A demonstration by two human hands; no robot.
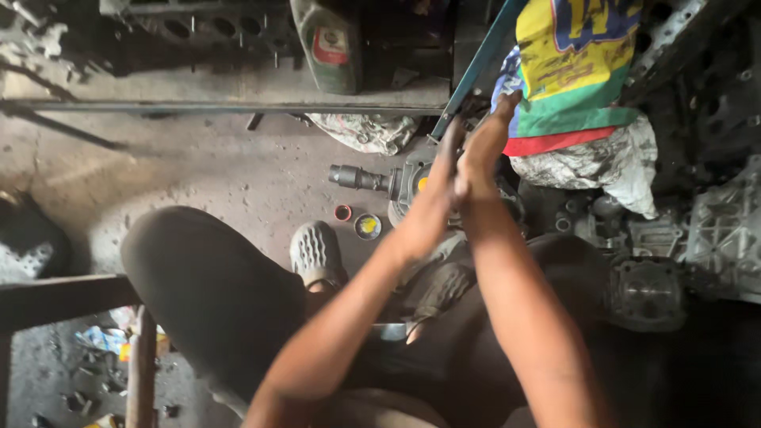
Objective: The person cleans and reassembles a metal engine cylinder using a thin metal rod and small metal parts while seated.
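A grey foam clog (315,254) is sitting on the dusty concrete floor (222,170) at the left, beside the person's dark-trousered knee (210,285). Just right of the clog, a small red-rimmed cap (342,212) and a round lid with yellow inside (367,226) are lying near each other on the floor. Beyond them a grey metal machine part with a dark shaft (372,180) is resting on the floor, its shaft pointing left. The left hand (434,202) is reaching over that part, fingers stretched forward and pressed flat against the right hand (482,154), palms together; whether anything is clamped between them cannot be told. A blue-green metal bar (476,63) is slanting up from just beyond the fingertips. Farther right, a bright yellow, green and red printed sack (575,63) is lying over crumpled silver wrapping (594,162), with grey engine castings (713,230) crowding the right edge.
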